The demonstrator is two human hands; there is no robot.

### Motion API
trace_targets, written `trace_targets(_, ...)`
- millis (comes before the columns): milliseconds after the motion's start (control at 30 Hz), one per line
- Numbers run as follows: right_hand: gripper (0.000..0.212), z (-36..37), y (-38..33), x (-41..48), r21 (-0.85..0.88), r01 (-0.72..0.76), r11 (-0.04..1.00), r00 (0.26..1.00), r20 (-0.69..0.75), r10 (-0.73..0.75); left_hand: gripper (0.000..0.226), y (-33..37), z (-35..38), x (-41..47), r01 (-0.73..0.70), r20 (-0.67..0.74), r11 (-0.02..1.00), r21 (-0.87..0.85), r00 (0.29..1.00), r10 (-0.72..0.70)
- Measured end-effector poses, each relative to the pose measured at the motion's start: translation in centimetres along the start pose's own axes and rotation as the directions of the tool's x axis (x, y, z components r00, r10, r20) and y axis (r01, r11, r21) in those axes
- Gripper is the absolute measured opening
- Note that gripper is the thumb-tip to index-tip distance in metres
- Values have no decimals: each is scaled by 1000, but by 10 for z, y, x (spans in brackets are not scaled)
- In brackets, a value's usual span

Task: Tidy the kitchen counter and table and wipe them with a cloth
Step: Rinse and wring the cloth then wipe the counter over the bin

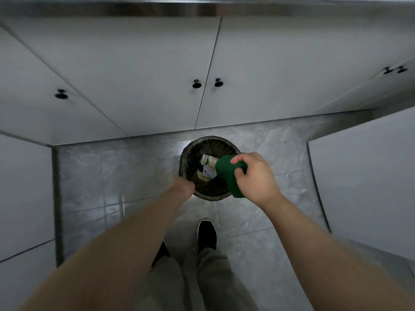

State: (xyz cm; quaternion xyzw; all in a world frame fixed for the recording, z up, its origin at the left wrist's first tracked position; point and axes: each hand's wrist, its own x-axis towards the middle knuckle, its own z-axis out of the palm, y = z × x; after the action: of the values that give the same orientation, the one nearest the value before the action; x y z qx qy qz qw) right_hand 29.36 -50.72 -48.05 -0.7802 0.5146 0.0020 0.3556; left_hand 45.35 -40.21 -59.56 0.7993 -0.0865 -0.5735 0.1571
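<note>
Down on the floor (101,176), just in front of the cabinet doors (157,75), the bin (186,151) is sitting with the person leaning over it, so I'm guessing the crumb-dumping bit of the tidy-up is going on. Right hand (253,178) is gripping the green cloth (225,173), fingers curled round its top, dangling it over the bin's right rim above the paper scraps (207,163) inside. Left hand (183,186) is hovering at the near-left rim, looking bunched, but it's blurry, so can't tell if it's holding anything. Next move is probably calling for a shake-out, then taking the cloth to the counter.

One bin (211,197), one cloth (225,171), five knobs (197,84)
</note>
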Motion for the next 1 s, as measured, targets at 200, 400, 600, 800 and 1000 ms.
trace_targets(200,25,-86,-80,-48,-25,178,984,967,191,-170,59,50,-61,-148,-385,-21,914,127,920,390)
trace_targets(400,31,-171,-197,-91,12,435,900,854,310,-417,67,100,-129,-291,-593,-45,680,432,739,673)
trace_targets(600,40,-225,-277,-113,-3,575,818,777,313,-545,51,114,-195,-382,-515,-102,682,520,755,647)
trace_targets(800,42,-233,-326,-110,25,619,785,752,270,-602,45,97,-253,-421,-452,-240,684,572,705,667)
trace_targets(1000,45,-221,-388,-97,35,650,759,717,303,-628,54,81,-322,-432,-465,-243,681,565,695,677)
